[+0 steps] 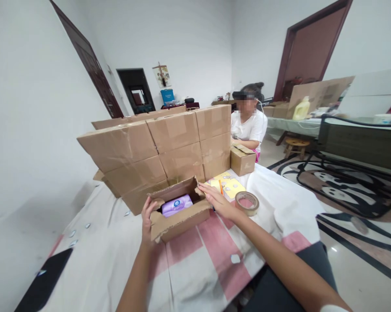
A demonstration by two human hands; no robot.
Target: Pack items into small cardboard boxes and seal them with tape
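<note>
An opened cardboard box point(182, 225) stands on the cloth in front of me. Inside it lies a purple tissue pack point(176, 205), with dark space beside it. My left hand point(146, 219) is closed round the box's left end, fingertips over its torn edge. At the opposite end, my right hand point(217, 201) grips the torn right edge with its fingers together. A roll of tape point(247, 203) lies just right of that wrist. Behind the right hand is a yellow patterned packet point(231, 185) with an orange strip near it.
Stacked closed cardboard boxes point(179, 147) form a wall behind the opened box. A smaller box point(242, 159) stands at the table's far right, close to a seated person point(249, 123). A black flat object point(46, 277) lies at left. Paper scraps dot the cloth point(117, 255).
</note>
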